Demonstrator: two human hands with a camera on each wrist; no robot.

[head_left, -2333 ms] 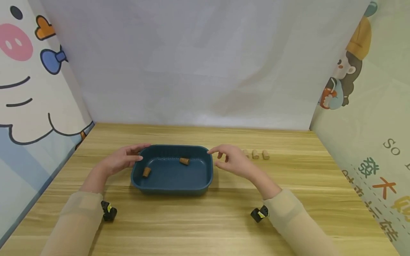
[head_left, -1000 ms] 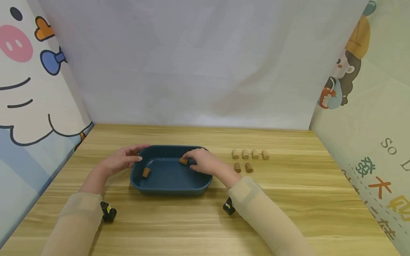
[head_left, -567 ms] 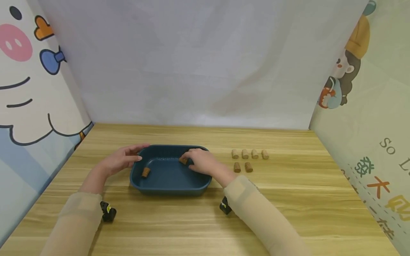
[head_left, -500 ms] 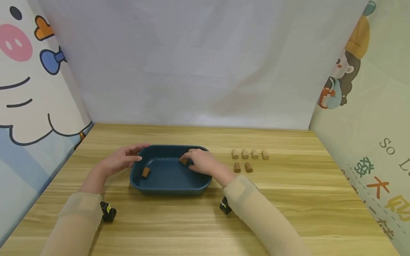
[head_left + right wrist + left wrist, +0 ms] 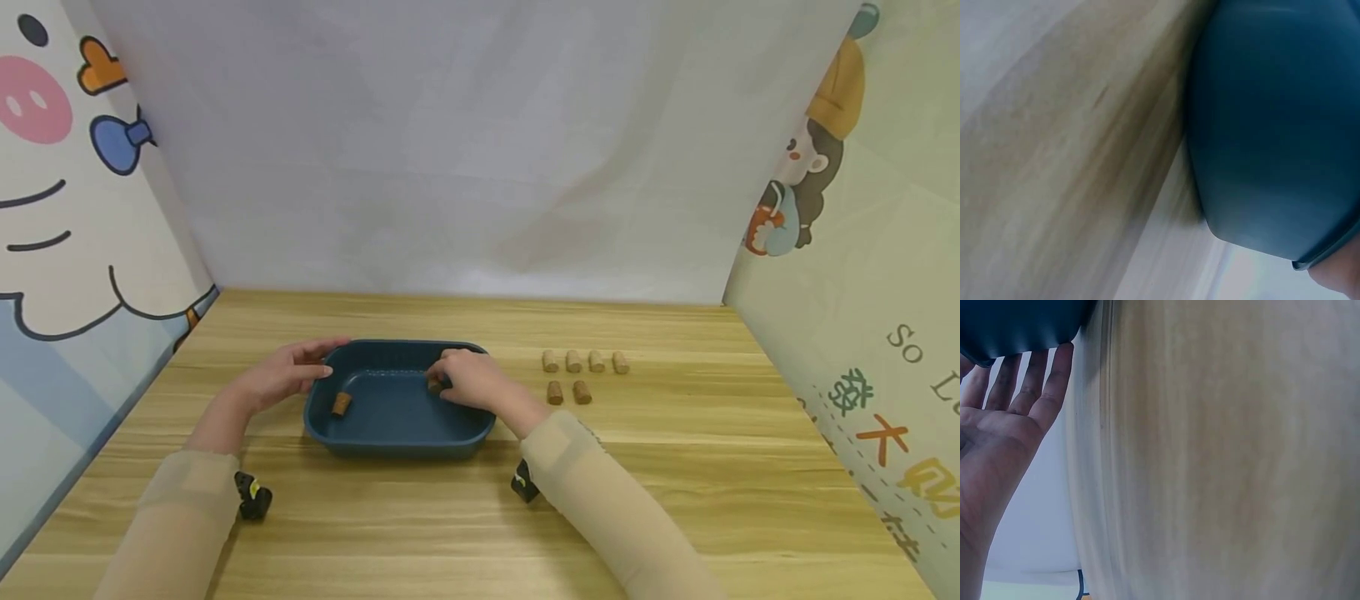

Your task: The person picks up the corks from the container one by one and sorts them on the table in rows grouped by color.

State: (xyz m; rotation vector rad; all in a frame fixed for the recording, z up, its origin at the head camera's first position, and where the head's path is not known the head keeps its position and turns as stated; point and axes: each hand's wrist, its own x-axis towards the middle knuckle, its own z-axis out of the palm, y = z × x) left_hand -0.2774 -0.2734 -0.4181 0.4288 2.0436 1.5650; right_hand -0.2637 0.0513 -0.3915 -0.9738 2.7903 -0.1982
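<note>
A dark teal rectangular basin [image 5: 397, 450] sits on the wooden table. My left hand [image 5: 281, 375] rests against its left end, thumb at the rim. The left wrist view shows the fingers [image 5: 1054, 387] nearly straight, their tips touching the basin. My right hand [image 5: 472, 377] reaches over the right rim and pinches a brown cork stopper [image 5: 434, 385], partly hidden by the fingers, inside the basin. Another cork stopper [image 5: 342, 404] lies at the basin's left side. In the right wrist view the basin wall [image 5: 1272, 137] hides nearly all of the hand.
Right of the basin, several pale cork stoppers [image 5: 573, 362] stand in a row. Two browner cork stoppers [image 5: 568, 392] stand in front of them. A white cloth backdrop [image 5: 465, 167] closes off the back; printed panels [image 5: 847, 333] flank the table [image 5: 420, 533].
My right hand moved left from beside the basin into it and took hold of the right-hand cork, which has turned and shifted slightly. The left hand stayed put.
</note>
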